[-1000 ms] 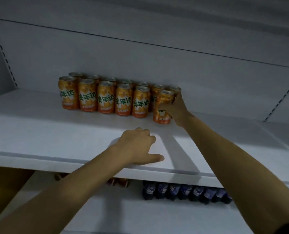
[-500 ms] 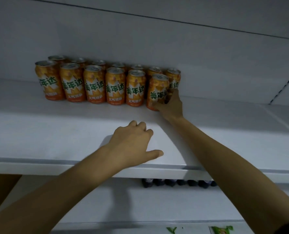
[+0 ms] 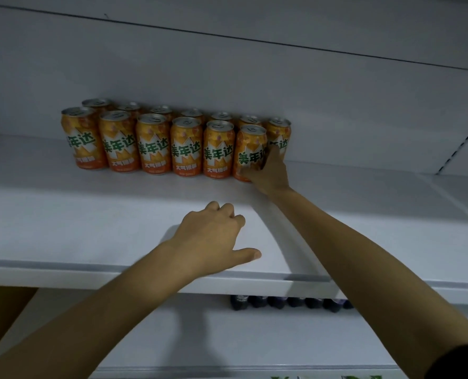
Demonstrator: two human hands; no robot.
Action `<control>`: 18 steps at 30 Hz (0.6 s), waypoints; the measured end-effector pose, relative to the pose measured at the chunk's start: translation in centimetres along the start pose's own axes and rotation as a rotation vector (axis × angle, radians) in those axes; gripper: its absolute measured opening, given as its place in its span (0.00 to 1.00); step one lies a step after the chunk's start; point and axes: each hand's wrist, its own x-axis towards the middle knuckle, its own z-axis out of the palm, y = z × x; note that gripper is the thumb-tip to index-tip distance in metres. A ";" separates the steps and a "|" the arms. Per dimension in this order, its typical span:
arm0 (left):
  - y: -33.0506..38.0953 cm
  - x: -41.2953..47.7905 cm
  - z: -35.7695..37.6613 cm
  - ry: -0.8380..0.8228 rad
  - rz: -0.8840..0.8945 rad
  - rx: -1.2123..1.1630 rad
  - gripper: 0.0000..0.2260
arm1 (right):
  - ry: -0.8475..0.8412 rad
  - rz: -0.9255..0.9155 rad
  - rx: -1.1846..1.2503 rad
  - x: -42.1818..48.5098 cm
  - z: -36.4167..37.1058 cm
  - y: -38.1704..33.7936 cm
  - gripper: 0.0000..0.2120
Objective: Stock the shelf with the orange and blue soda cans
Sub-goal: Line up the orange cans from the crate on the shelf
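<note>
Two rows of orange soda cans [image 3: 153,144] stand at the back of the white upper shelf [image 3: 63,214]. My right hand [image 3: 269,173] grips the rightmost can of the front row [image 3: 250,151], which stands on the shelf beside its neighbours. My left hand [image 3: 213,236] rests on the shelf near its front edge, fingers curled under and thumb stretched out, holding nothing. Several dark blue cans [image 3: 287,302] show on the shelf below, mostly hidden by the upper shelf's edge.
The shelf's back wall [image 3: 227,77] rises right behind the cans. Bare shelf surface stretches to the right of the orange cans. A brown cardboard box [image 3: 0,318] sits at lower left. Slotted uprights [image 3: 457,146] run at the right.
My right hand set the orange can down at the right end of the front row and turned its label forward. The left hand stayed on the shelf. The camera tilted slightly.
</note>
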 end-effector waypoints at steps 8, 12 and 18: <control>0.2 0.5 -1.0 -0.012 -0.003 0.081 0.25 | -0.163 0.014 -0.232 -1.1 -2.8 -2.1 0.38; 1.0 1.4 -1.9 0.010 -0.036 0.109 0.23 | -0.231 0.011 -0.380 -3.8 -6.3 -2.3 0.36; 4.7 2.0 -2.6 0.154 -0.059 0.084 0.26 | -0.237 -0.001 -0.530 -9.8 -11.7 -2.1 0.41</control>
